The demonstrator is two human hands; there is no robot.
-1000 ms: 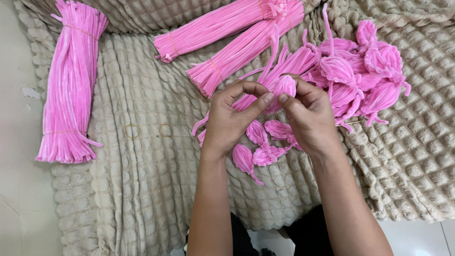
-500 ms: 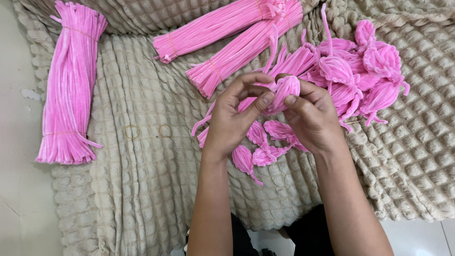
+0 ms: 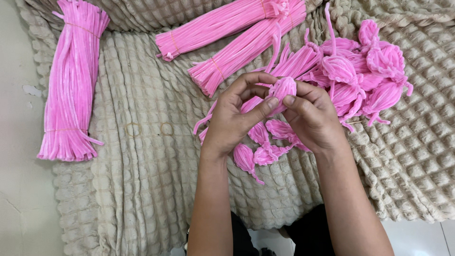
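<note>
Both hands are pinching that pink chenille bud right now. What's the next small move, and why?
Probably pinch and twist the bud's lower end shut. The left hand and right hand hold it together at thumb and fingertips, and it already looks rounded like the finished buds heaped to the right, each of which ends in a thin twisted tail. Its own tail is hidden by the fingers.

Pink fuzzy petal-shaped loop [image 3: 283,89], upright above beige blanket
</note>
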